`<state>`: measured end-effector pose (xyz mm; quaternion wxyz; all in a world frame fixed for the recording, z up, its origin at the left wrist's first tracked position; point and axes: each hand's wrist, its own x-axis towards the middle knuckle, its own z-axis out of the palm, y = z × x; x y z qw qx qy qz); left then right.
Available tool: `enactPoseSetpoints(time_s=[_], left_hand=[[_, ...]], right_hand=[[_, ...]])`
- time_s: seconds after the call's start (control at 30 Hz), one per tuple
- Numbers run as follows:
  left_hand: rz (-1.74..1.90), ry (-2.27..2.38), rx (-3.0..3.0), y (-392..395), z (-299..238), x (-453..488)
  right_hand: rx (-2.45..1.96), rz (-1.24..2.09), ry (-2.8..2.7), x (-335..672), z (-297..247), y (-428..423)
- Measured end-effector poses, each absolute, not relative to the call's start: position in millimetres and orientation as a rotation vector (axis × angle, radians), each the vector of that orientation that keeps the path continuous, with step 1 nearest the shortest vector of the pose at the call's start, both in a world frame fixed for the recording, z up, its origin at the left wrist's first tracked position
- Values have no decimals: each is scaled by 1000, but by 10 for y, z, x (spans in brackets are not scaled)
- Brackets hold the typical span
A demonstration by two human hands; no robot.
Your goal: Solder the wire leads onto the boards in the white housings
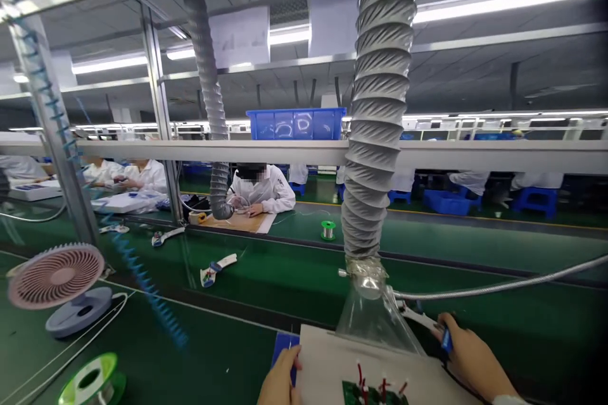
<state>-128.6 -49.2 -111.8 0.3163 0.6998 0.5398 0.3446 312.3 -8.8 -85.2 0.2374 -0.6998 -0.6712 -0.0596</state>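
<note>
My left hand point(281, 380) is at the bottom edge, fingers curled on the left edge of a white work board point(327, 361), over a blue piece under it. A green circuit board point(375, 392) with red and white wires lies on the board near the bottom edge. My right hand point(470, 357) is closed around a blue-handled soldering iron point(430, 323) whose metal tip points left toward a clear fume funnel point(375, 319). The funnel hangs from a grey ribbed extraction hose point(375, 139).
A pink desk fan point(59, 285) and a green solder spool point(92, 383) sit at my left. A green conveyor belt point(294, 266) carries small white-and-blue parts. People in white coats work across it. A blue bin point(295, 123) rests on the overhead rail.
</note>
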Motion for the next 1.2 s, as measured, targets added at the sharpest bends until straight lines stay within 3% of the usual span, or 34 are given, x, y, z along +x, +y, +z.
enactPoseSetpoints(time_s=[0.43, 0.7, 0.87, 1.2], left_hand=[[1024, 1273, 1996, -468, -1015, -1341], [1102, 1266, 1921, -471, -1043, -1350], [1122, 1291, 1867, -760, -901, -1409], [429, 877, 1987, -2155, -265, -888]], right_hand=[[-2026, -172, -1781, 2679, -374, -2125], [-1585, -326, -1996, 1683, -1015, -2743], [-1670, -404, -1815, 1193, -1250, -2631], [-1514, 331, -1071, 433, -631, -2895]])
